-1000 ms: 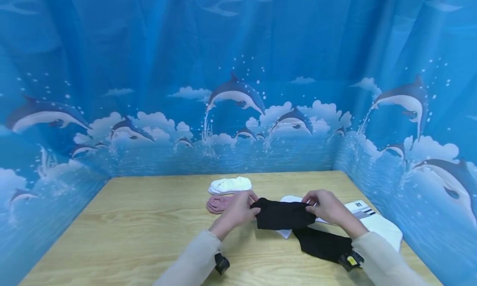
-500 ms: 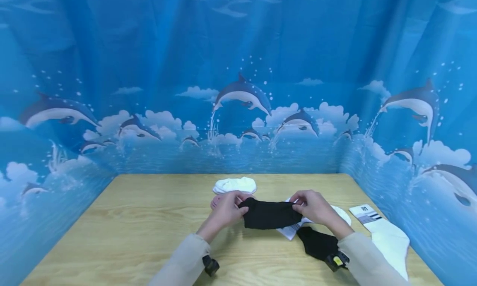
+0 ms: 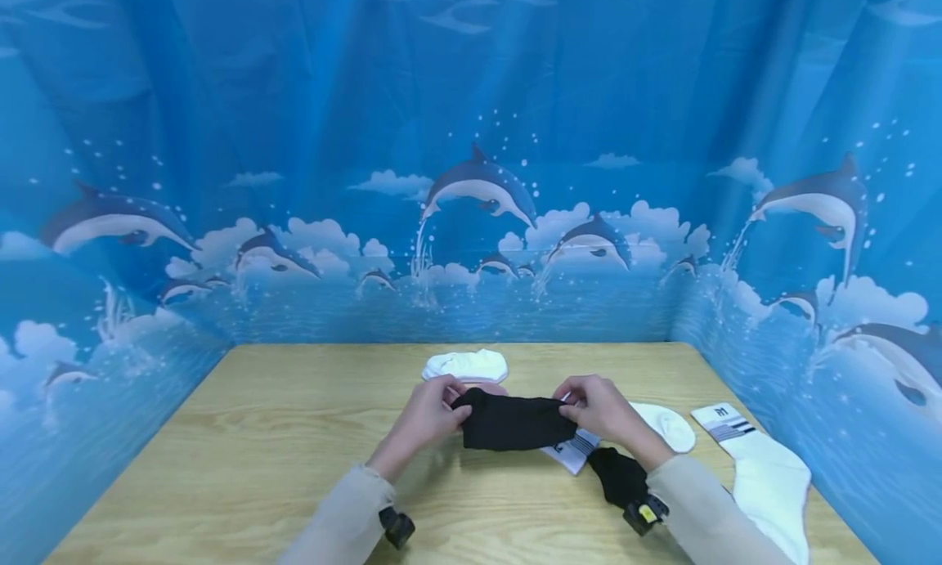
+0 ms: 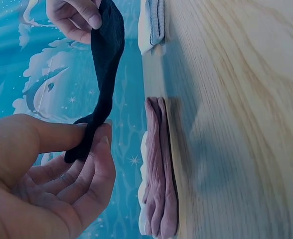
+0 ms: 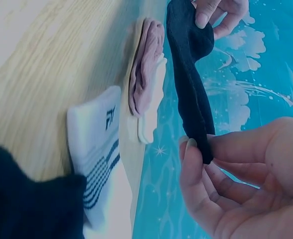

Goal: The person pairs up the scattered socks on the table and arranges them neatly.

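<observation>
– Held how?
– Black sock, lifted above the wood-grain table, pinched at opposite ends by left hand and right hand.
– Best handled how?
– Probably with gentle, even tension and a level edge.
– And around?
– Dolphin-print curtain behind and at both sides.

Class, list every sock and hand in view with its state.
Black fabric sock: held up at both ends
Left hand: pinching one end
Right hand: pinching the other
Second black sock: lying, partly hidden
Rightmost white striped fabric sock: lying flat
Other white striped sock: lying, partly hidden
Pink ribbed socks: stacked
White low-cut socks: lying flat
</observation>
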Demonstrator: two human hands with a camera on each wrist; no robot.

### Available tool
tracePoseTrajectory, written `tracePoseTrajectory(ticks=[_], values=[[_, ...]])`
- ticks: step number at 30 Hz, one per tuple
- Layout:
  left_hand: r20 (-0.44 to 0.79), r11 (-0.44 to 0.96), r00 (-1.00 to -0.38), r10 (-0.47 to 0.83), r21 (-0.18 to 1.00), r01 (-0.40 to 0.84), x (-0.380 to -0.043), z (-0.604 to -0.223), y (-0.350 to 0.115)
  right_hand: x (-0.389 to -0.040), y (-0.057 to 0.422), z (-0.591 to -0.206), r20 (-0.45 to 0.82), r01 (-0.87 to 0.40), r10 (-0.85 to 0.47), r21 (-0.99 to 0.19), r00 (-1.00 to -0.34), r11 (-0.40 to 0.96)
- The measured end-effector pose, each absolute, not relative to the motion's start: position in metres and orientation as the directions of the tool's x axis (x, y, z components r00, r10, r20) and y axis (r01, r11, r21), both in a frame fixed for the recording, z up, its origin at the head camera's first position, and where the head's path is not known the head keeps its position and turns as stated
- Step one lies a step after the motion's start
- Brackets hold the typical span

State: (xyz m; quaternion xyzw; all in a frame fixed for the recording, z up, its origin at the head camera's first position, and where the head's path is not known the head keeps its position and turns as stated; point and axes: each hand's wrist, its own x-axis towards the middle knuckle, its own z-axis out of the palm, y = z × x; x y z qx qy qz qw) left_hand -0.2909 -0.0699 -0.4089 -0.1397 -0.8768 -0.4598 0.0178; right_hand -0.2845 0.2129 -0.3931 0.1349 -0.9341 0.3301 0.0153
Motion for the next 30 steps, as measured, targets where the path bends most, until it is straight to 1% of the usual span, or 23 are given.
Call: tracePoseTrajectory(ticks=[8,15,21,26,30], values=[[0.155,0.541,-0.966,0.205,0.805,0.244,-0.289,-0.409,-0.085,-0.287,0.196,-0.397,0.117,-0.257,-0.237,-0.624,-0.964,0.738],[0.11,0.554,-0.974,0.198,0.807,0.203,-0.288,-0.407,-0.097,-0.288,0.183,-0.401,0.107,-0.26,-0.248,-0.619,-0.963,0.741],[0.111,0.577,-0.974,0.195,0.791,0.206,-0.286,-0.411,-0.108,-0.29,0.171,-0.404,0.095,-0.256,-0.255,-0.629,-0.962,0.734],[0.103,0.594,-0.979,0.173,0.782,0.187,-0.285,-0.415,-0.118,-0.291,0.163,-0.409,0.101,-0.282,-0.285,-0.634,-0.953,0.72],[0.12,0.618,-0.979,0.168,0.761,0.199,-0.282,-0.414,-0.125,-0.292,0.157,-0.41,0.115,-0.313,-0.316,-0.639,-0.942,0.703]])
